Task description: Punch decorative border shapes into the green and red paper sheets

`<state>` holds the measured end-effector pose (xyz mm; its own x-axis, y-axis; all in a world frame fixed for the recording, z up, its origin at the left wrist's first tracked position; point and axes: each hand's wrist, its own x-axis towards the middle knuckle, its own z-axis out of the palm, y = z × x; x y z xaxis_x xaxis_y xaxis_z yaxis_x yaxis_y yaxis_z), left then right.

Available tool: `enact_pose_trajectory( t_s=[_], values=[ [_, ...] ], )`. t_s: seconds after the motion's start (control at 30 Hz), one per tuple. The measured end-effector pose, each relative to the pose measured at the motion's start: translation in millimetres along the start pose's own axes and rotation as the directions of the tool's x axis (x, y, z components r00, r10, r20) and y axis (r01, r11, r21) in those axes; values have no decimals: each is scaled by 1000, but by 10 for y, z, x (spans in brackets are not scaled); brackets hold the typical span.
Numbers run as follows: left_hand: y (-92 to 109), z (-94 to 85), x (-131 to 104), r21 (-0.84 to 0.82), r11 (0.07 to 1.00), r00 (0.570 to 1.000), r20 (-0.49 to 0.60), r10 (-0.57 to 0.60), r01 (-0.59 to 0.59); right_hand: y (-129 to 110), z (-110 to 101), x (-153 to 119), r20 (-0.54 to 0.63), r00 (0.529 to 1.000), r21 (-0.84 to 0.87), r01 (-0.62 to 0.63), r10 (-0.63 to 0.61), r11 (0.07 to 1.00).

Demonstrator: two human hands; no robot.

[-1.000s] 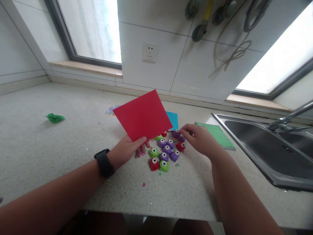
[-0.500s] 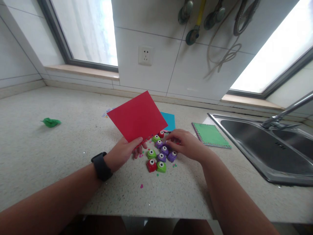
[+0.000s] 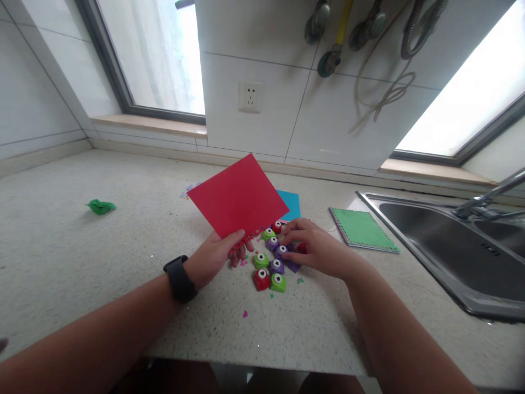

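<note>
A red sheet of paper (image 3: 240, 191) is pinched in my left hand (image 3: 219, 254), raised and tilted above the counter. Small cut-outs line its lower edge, by my thumb. My right hand (image 3: 318, 246) hovers over the right side of a cluster of craft punches, thumb and fingers apart around a purple punch (image 3: 281, 251); whether it touches the punch I cannot tell. A red punch (image 3: 302, 248) shows partly beneath the palm. Nearest my left hand are a green punch (image 3: 261, 260) and a red punch (image 3: 261, 279). Other purple and green punches sit among them, some partly covered by my right hand.
A green sheet stack (image 3: 365, 230) with a punched border lies beside the steel sink (image 3: 414, 246) on the right. Blue paper (image 3: 291, 203) lies behind the punches. Crumpled green material (image 3: 100, 206) rests at left. Tiny paper cut-outs (image 3: 245, 314) are scattered on the counter (image 3: 197, 328).
My right hand has shifted over the punches, its thumb and fingers now spread wider, covering more of the purple punches. The red sheet stays in my left hand. The view has shifted slightly.
</note>
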<state>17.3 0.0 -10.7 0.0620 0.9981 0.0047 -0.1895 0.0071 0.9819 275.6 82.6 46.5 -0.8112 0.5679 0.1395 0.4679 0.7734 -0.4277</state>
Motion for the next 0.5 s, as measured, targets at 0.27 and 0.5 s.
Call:
enact_pose_trajectory(
  t_s=[0.27,0.5],
  values=[
    [68,43,-38,5,1000,1000,-11,11,-11,-51,37,23,-277,898,810,27,341,586],
    [43,20,-57,28,1000,1000,17,5,-6,-131,90,86,-352,828,912,200,436,357]
  ],
)
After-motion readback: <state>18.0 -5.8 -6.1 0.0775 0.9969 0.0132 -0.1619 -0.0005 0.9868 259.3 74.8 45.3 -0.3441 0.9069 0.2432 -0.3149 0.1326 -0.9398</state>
